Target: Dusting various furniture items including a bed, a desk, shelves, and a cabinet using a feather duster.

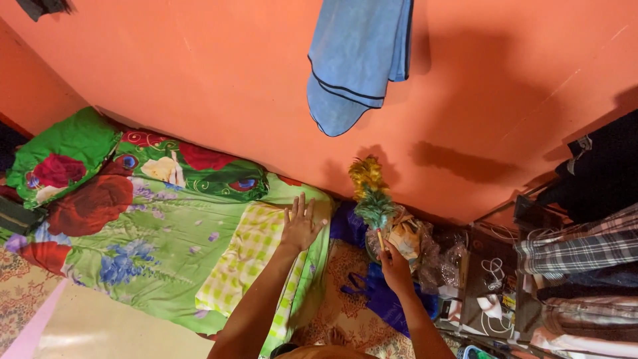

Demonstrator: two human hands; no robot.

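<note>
Both hands reach forward from the bottom of the view. Left hand point(300, 225) lies flat and released, fingers spread, on the yellow-and-white checked cloth point(249, 256) at the near end of the mattress. Right hand point(395, 264) is clenched around the thin handle of a feather duster point(371, 193), which it alone holds; the left is apart from it, to the side.

From the right fist the duster's long axis runs up and slightly leftward, away from the person, its teal feathers lower and its yellow tuft at the top, close to the wall. Just beside the fist sit crumpled plastic bags point(425, 249), with a blue-purple bag point(372, 292) on the patterned floor covering below.

Beyond the left hand, the green floral bedsheet point(153, 233) stretches leftward to a green pillow with red roses point(60, 159). Cables and small items clutter a low surface at right, beside folded checked fabric point(578, 252). Farther off rises the orange wall point(219, 80), with a blue towel point(355, 60) hanging on it.
</note>
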